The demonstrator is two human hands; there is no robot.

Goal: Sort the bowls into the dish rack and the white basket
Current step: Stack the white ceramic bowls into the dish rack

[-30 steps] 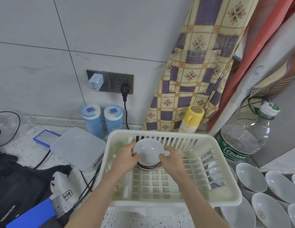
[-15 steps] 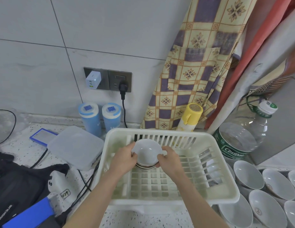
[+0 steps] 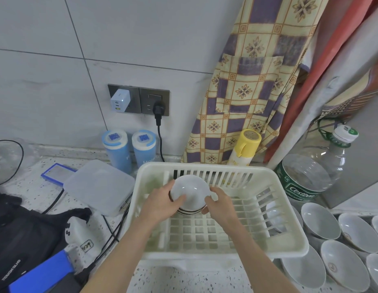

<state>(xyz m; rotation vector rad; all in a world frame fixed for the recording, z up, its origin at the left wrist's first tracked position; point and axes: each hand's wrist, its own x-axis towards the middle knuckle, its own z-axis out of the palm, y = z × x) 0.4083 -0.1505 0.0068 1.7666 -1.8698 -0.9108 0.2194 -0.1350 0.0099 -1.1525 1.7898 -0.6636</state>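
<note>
So we're looking down into the white basket (image 3: 285,246) sitting on the speckled counter (image 3: 27,187); its far rim is nearly against the wall, with two blue canisters (image 3: 129,151) and a yellow-capped spray can (image 3: 245,146) just behind it; the left wall is crowded by a clear lidded box (image 3: 99,185) and some black cables (image 3: 112,231), and the right wall sits beside a big water bottle (image 3: 310,176). Inside there's plenty of bare grid floor toward the near edge and the right half; the only thing in there is the bowl stack (image 3: 190,195), up at the far-left end.

Both forearms come in from the bottom, angled toward each other; the left hand (image 3: 160,201) wraps the stack's left side with the thumb hooked over the top bowl's rim; the right hand (image 3: 220,203) cups the right side, fingers curled round it; we can't tell if the stack is resting on the grid or just above it. More loose bowls (image 3: 340,246) are packed together off the basket's right corner, some with a small round logo inside.

Readable stuff: the bottle label says "Cestbon"; the black bag (image 3: 21,235) at lower left has white lettering too blurry for us to make out; a white tag (image 3: 86,245) has handwriting we can't read.
</note>
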